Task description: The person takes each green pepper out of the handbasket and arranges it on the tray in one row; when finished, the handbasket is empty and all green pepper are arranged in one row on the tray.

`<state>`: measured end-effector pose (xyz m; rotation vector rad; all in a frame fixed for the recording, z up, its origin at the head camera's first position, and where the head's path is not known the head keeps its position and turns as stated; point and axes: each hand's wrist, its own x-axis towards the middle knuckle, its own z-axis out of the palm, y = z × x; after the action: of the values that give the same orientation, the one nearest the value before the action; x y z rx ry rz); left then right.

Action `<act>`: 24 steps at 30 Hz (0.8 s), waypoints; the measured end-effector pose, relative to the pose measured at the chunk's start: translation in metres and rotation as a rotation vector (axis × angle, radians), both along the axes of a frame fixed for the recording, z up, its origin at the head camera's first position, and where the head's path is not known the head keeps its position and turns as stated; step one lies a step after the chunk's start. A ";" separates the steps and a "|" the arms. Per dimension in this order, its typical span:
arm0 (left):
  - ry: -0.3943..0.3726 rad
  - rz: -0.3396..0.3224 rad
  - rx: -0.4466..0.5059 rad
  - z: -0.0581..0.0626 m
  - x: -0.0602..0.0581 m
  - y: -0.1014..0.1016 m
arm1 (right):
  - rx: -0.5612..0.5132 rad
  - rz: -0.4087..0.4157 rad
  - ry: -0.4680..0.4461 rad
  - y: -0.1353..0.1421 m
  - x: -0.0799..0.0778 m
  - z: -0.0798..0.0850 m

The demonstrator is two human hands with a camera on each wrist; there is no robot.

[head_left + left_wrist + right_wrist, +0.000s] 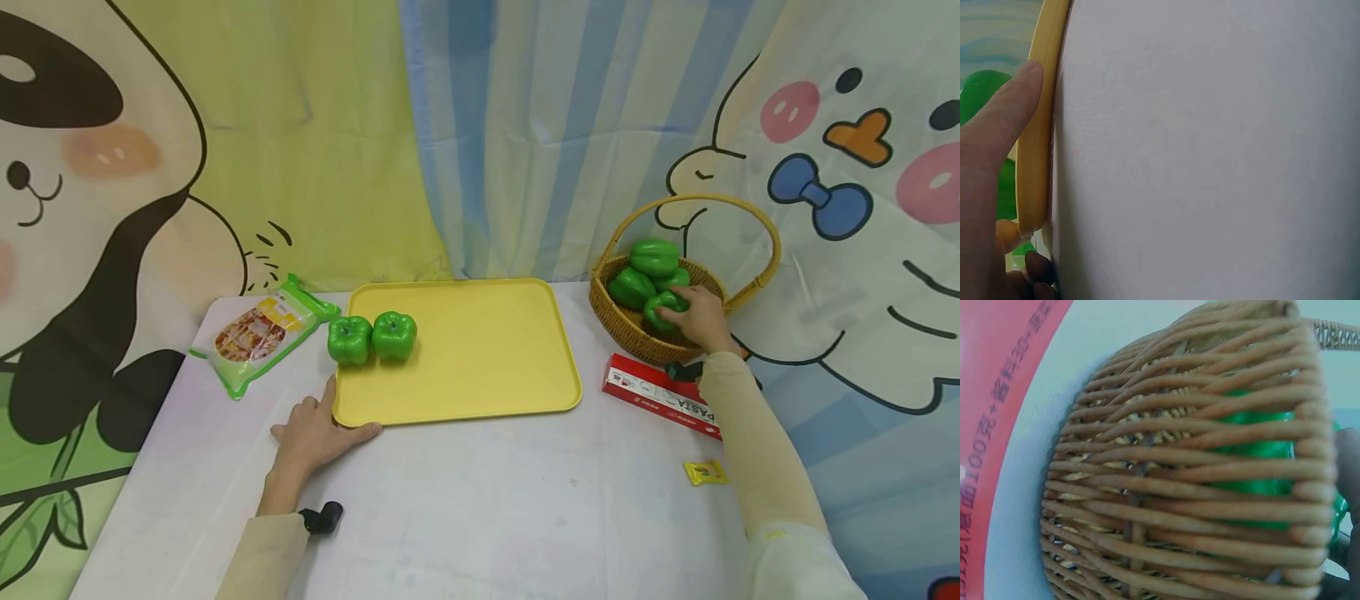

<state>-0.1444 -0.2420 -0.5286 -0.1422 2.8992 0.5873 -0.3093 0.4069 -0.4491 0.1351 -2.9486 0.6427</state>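
Two green bell peppers [372,338] stand side by side at the left end of a yellow tray [480,358]. My left hand [311,433] lies at the tray's near left corner, thumb along the front edge and index finger along the left side. In the left wrist view the thumb [1016,100] presses on the tray's rim [1041,137]. Over at the right, my right hand [705,317] reaches into a wicker basket [630,337] and grips a green bell pepper [660,310]. More green peppers [654,258] lie behind it. The basket wall [1179,469] hides most of that hand in the right wrist view.
A red pasta box [660,396] lies in front of the basket, partly under my right forearm. Nearer me is a small yellow packet [705,473]. Left of the tray sits a green-edged food bag [262,333]. The basket's tall handle [701,197] arches over the peppers.
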 end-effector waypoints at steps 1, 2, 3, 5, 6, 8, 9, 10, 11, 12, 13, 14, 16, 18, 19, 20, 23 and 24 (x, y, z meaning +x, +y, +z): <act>-0.002 0.002 0.000 0.000 0.000 0.000 | -0.004 0.001 0.011 -0.002 0.002 0.001; -0.003 0.002 0.000 0.000 0.000 0.000 | -0.003 0.005 0.025 -0.003 0.003 0.003; -0.005 0.001 0.001 0.001 0.000 0.000 | -0.005 0.008 0.038 -0.005 0.005 0.005; -0.007 0.002 0.003 0.001 -0.001 0.001 | -0.007 0.014 0.071 -0.009 0.007 0.007; -0.008 0.002 0.004 0.001 -0.001 0.001 | -0.008 0.018 0.088 -0.011 0.009 0.009; -0.010 0.004 0.006 0.002 0.000 0.001 | -0.013 0.027 0.130 -0.015 0.011 0.012; -0.011 0.005 0.009 0.002 0.000 0.001 | -0.018 0.031 0.150 -0.018 0.012 0.013; -0.011 0.007 0.009 0.002 0.001 0.001 | -0.025 0.039 0.171 -0.020 0.013 0.015; -0.011 0.008 0.009 0.002 0.001 0.001 | -0.033 0.047 0.188 -0.023 0.014 0.017; -0.010 0.008 0.008 0.003 0.001 0.001 | -0.041 0.055 0.200 -0.026 0.015 0.019; -0.009 0.008 0.007 0.003 0.001 0.001 | -0.050 0.059 0.207 -0.028 0.016 0.021; -0.006 0.008 0.006 0.002 0.001 0.001 | -0.058 0.061 0.210 -0.031 0.017 0.024; -0.002 0.005 0.005 0.002 0.001 0.000 | -0.077 0.062 0.207 -0.037 0.018 0.029; 0.000 0.005 0.009 0.002 0.001 0.000 | -0.095 0.061 0.204 -0.042 0.020 0.033; 0.000 0.005 0.012 0.002 0.001 0.000 | -0.101 0.065 0.210 -0.044 0.020 0.034; 0.000 0.005 0.015 0.002 0.001 0.000 | -0.103 0.075 0.222 -0.047 0.020 0.036; -0.005 0.006 0.017 0.001 0.000 0.000 | -0.103 0.118 0.267 -0.057 0.020 0.041; -0.005 0.005 0.016 0.001 0.000 0.000 | -0.097 0.132 0.284 -0.061 0.020 0.042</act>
<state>-0.1445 -0.2418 -0.5279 -0.1485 2.8892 0.6102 -0.2892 0.3463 -0.4068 0.3813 -2.6468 0.7157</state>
